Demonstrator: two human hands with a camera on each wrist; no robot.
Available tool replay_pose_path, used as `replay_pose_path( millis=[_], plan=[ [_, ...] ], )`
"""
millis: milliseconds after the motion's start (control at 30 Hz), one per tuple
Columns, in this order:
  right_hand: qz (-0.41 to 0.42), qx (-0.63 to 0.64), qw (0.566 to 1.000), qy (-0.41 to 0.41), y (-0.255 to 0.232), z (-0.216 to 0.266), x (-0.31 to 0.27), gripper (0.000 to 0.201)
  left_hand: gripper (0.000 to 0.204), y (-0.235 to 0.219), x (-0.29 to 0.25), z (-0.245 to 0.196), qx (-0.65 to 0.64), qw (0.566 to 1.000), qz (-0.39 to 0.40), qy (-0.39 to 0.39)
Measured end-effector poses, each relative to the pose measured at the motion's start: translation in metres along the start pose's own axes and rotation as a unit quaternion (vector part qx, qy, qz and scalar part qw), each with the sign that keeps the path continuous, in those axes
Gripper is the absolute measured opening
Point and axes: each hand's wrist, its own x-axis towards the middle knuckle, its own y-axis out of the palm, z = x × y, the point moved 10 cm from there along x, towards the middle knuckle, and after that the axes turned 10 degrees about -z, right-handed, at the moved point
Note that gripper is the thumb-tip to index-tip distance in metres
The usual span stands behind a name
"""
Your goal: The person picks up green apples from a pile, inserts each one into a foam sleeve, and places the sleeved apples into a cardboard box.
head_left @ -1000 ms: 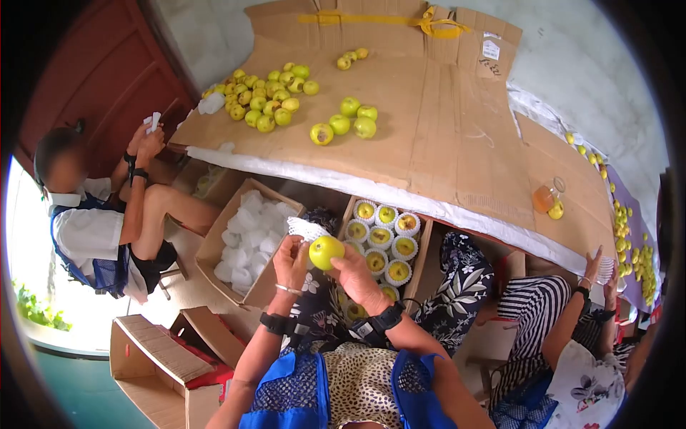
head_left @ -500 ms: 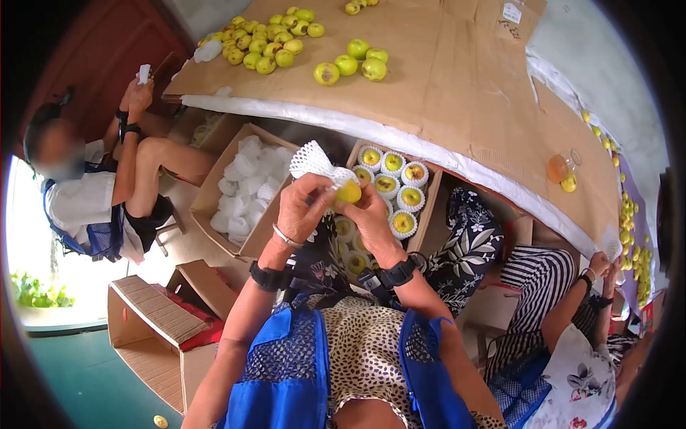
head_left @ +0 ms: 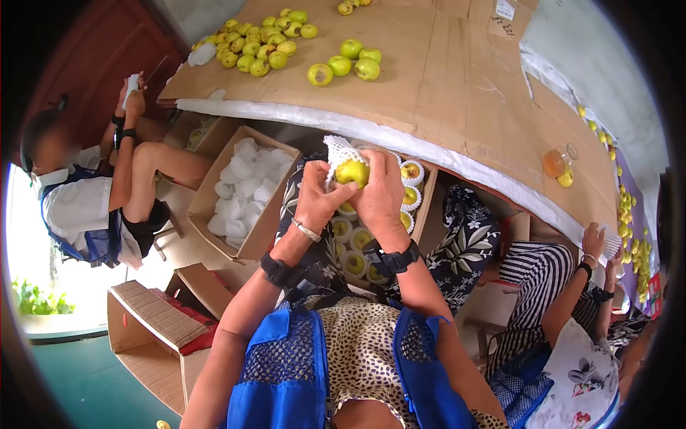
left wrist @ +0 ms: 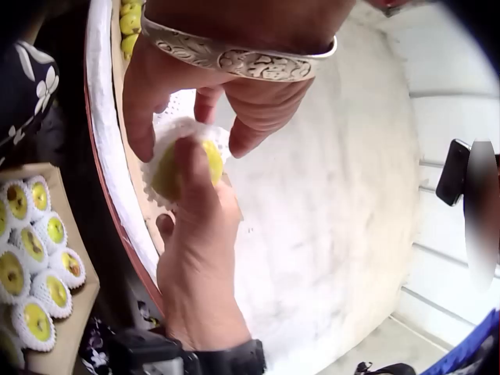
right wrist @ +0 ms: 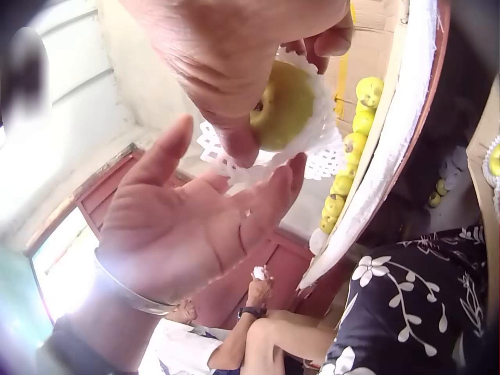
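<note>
In the head view, a yellow-green apple (head_left: 352,172) sits partly inside a white foam net sleeve (head_left: 339,148), over the person's lap. The right hand (head_left: 380,201) grips the apple, its thumb pressed on the skin in the left wrist view. Wearing a silver bangle, the left hand (head_left: 316,200) holds the sleeve from the other side, fingers cupped around the foam in both wrist views. Just beyond the hands stands a carton (head_left: 426,207) of apples in foam nets, partly hidden by the hands and forearms.
An open box (head_left: 204,227) of white foam nets stands to the left. Loose apples (head_left: 277,59) lie on the cardboard-covered table (head_left: 436,93), with a jar (head_left: 556,163) farther right. People sit at both sides. An opened carton (head_left: 146,322) is at lower left.
The sleeve, held beside the bare apple at first, now wraps part of it. Both hands have come closer together and shifted slightly right and up.
</note>
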Motion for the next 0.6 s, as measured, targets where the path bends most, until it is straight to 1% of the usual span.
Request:
replay_pose_path(
  millis=[100, 133, 167, 200, 233, 267, 367, 467, 600],
  plan=[
    [0.016, 0.038, 0.998, -0.046, 0.002, 0.015, 0.0, 0.057, 0.059, -0.007, -0.002, -0.013, -0.107, 0.992, -0.043, 0.043],
    [0.038, 0.074, 0.996, -0.032, -0.001, 0.016, -0.001, 0.052, 0.062, -0.009, -0.004, -0.015, -0.123, 0.991, -0.034, 0.029],
    [0.07, 0.161, 0.984, 0.035, 0.004, 0.005, -0.005, 0.049, 0.063, -0.01, -0.005, -0.018, -0.122, 0.992, -0.015, 0.036],
    [0.103, 0.246, 0.959, 0.101, 0.01, -0.005, -0.011, 0.047, 0.065, -0.012, -0.006, -0.021, -0.121, 0.992, 0.004, 0.044],
    [0.131, 0.326, 0.921, 0.166, 0.018, -0.013, -0.017, 0.044, 0.066, -0.014, -0.006, -0.024, -0.119, 0.991, 0.026, 0.052],
    [0.138, 0.339, 0.916, 0.163, 0.019, -0.016, -0.02, 0.035, 0.067, -0.016, -0.009, -0.027, -0.057, 0.995, 0.047, 0.066],
    [0.106, 0.4, 0.887, 0.204, 0.026, -0.022, -0.032, 0.028, 0.066, -0.021, -0.015, -0.035, 0.036, 0.989, 0.04, 0.141],
    [0.106, 0.365, 0.91, 0.167, 0.022, -0.019, -0.032, 0.019, 0.064, -0.025, -0.016, -0.021, 0.085, 0.986, 0.076, 0.118],
    [0.092, 0.283, 0.944, 0.146, 0.015, -0.011, -0.029, 0.012, 0.06, -0.027, -0.021, -0.027, 0.133, 0.977, 0.052, 0.155]
  ],
)
